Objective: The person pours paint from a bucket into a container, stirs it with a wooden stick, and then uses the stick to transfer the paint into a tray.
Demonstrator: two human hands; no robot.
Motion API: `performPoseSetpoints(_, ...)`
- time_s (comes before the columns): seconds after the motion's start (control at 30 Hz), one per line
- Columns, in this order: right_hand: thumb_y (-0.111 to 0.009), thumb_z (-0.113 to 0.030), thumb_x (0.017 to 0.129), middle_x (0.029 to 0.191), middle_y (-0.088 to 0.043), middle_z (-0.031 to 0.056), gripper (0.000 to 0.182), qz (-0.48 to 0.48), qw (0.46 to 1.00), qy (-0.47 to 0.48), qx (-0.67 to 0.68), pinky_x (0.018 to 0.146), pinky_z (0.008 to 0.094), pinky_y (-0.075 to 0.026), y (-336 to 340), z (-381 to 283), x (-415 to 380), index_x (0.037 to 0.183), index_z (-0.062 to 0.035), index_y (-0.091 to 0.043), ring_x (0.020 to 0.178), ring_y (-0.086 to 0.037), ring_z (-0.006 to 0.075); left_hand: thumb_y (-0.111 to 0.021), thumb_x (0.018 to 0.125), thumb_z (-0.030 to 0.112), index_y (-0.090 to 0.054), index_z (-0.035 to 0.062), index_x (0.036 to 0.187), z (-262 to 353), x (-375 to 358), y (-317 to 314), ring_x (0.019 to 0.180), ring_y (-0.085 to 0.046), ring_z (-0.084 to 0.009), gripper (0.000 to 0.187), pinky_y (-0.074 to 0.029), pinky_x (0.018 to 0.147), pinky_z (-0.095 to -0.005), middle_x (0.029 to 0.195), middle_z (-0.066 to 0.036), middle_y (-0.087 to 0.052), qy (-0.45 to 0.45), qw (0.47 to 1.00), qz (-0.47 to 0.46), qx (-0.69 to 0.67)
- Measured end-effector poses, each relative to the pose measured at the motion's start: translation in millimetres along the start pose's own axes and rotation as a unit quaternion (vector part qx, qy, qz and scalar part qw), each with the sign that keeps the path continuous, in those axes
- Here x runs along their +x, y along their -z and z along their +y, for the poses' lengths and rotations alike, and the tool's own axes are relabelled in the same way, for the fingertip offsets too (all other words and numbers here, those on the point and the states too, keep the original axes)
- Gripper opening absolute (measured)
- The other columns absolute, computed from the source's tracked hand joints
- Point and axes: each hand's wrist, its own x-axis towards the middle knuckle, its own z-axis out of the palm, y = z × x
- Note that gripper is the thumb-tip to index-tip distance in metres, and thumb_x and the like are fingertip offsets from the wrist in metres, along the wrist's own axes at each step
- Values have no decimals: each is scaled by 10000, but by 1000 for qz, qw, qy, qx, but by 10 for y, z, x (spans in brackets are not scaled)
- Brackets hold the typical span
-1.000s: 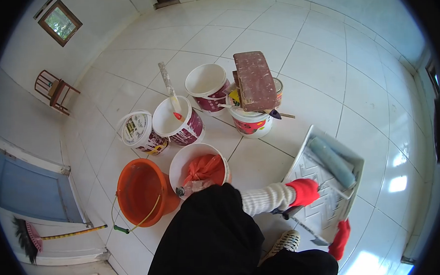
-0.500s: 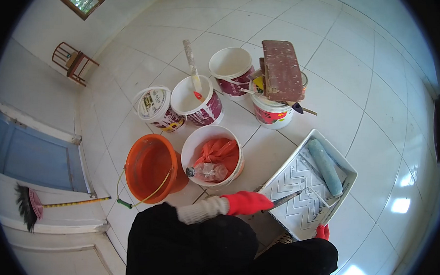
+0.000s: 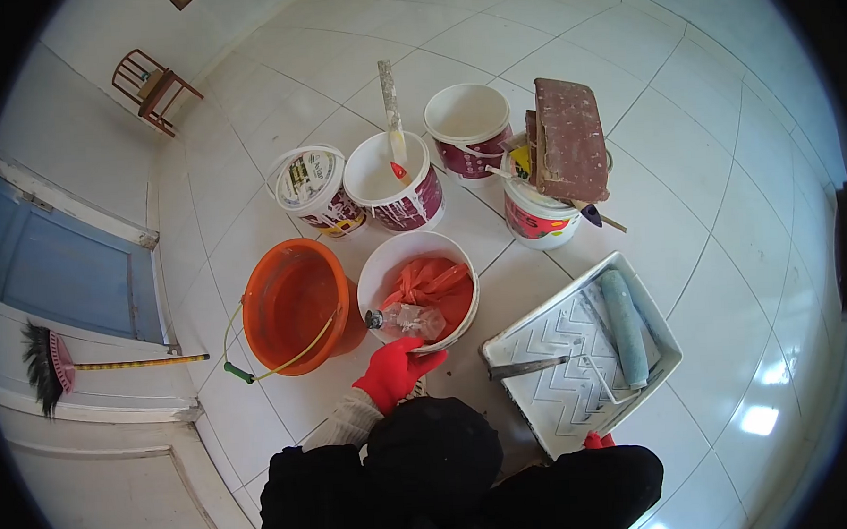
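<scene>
My left hand [image 3: 390,372], in a red glove, is at the near rim of a white bucket [image 3: 473,305], its thumb and fingers apart. Just beyond the fingers, a clear plastic bottle [image 3: 412,322] lies in this bucket against a crumpled red plastic bag [image 3: 434,288]. To the right is a white paint tray [image 3: 553,410]. A paint roller [image 3: 625,327] lies in it, its handle reaching over the left edge. At the tray's near edge my right hand [image 3: 598,440] grips it; only a little red glove shows beside my dark-clothed knee.
An orange bucket [image 3: 253,314] stands left of the white one. Behind are a lidded paint tub [image 3: 306,180], a bucket [image 3: 411,204] holding a scraper, another bucket [image 3: 471,154], and a brown slab [image 3: 569,140] atop a tub. A broom [image 3: 59,365] and chair [image 3: 156,87] are at left.
My left hand has let go of the roller handle and moved left to the white bucket. The tray has turned slightly, with my right hand still at its near edge. The camera view has shifted.
</scene>
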Motion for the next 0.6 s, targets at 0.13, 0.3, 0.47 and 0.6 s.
performPoseSetpoints(0.13, -621, -259, 861, 723, -585, 25, 280, -20, 997, -66, -17, 513, 268, -434, -438, -649, -188, 984, -13, -566, 577, -546, 134, -685, 831, 160, -645, -31, 927, 384, -59, -223, 819, -663, -269, 218, -518, 751, -320, 840, -169, -661, -115, 859, 51, 496)
performPoseSetpoints(0.3, -587, -297, 883, 725, -632, 85, 289, -8, 963, -206, -174, 516, 326, -471, -603, -792, -195, 923, -11, -597, 566, -582, 188, -645, 849, 116, -618, -62, 919, 481, -120, -131, 865, -662, -282, 193, -529, 789, -338, 866, -183, -658, -54, 853, 46, 517)
performPoseSetpoints(0.47, -522, -363, 926, 609, -639, 93, 382, -64, 897, -215, -380, 639, 347, -523, -552, -1438, -190, 849, -5, -627, 679, -662, 219, -468, 889, -21, -512, -141, 1032, 256, -117, 144, 1106, -557, -351, 192, -504, 971, -413, 1177, -257, -506, -49, 976, -40, 207)
performPoseSetpoints(0.6, -462, -355, 959, 948, -666, 179, 475, -179, 964, -148, -130, 780, 348, -529, -992, -2399, 17, 1122, 82, -556, 802, -664, 264, -452, 865, -39, -444, -106, 1165, 90, -73, 255, 1158, -516, -362, 308, -510, 958, -442, 1246, -243, -457, -43, 989, -55, 132)
